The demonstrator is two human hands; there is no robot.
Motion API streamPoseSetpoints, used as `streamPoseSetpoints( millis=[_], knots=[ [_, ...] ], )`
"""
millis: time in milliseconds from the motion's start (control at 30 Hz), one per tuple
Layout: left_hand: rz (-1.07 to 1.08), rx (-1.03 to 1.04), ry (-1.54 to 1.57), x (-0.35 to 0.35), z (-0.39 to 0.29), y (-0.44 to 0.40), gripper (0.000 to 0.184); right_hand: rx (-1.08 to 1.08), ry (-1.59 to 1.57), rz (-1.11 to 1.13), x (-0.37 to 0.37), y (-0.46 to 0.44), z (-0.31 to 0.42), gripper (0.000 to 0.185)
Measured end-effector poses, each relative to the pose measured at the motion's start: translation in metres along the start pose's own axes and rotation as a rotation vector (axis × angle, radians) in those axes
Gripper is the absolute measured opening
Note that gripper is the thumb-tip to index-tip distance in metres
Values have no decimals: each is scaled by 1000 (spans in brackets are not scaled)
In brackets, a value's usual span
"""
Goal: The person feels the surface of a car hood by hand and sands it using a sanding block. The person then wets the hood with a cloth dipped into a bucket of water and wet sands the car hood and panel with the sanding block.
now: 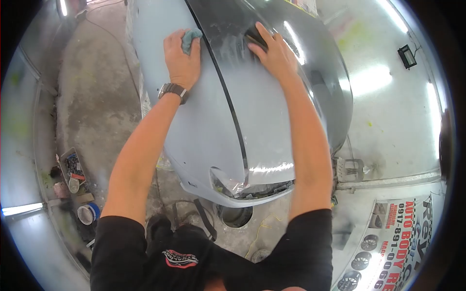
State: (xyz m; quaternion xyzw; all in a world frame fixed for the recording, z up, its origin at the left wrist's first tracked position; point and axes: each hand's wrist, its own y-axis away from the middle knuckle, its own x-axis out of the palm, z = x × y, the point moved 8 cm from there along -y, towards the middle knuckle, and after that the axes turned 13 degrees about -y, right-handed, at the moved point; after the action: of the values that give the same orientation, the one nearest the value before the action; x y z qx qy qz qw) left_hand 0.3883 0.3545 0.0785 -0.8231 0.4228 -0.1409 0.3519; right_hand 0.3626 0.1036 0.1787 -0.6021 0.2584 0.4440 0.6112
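Observation:
My left hand (180, 62), with a watch (174, 91) on its wrist, is closed around a crumpled blue-green cloth (191, 40). It rests on the light grey panel of a car (206, 121), left of a dark seam (224, 89). On the other side of that seam, my right hand (277, 56) grips a dark, flat sanding pad (257, 39) against the hood. The hood surface there looks dark, wet and streaked, and turns pale grey nearer to me. My fingers partly hide the pad.
By the left wall are a tray of small parts (73, 165) and a blue-and-white tub (88, 213). Below the car's front stands a round bucket (235, 216), near a black strap (206, 220). A printed banner (388, 247) is at the lower right, and a lamp (407, 56) is mounted on the right wall.

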Motion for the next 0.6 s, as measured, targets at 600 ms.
streamPoseSetpoints(
  millis=[600],
  knots=[
    [-69, 85, -54, 0, 1, 2, 30, -141, 50, -56, 17, 21, 87, 68]
  ],
)
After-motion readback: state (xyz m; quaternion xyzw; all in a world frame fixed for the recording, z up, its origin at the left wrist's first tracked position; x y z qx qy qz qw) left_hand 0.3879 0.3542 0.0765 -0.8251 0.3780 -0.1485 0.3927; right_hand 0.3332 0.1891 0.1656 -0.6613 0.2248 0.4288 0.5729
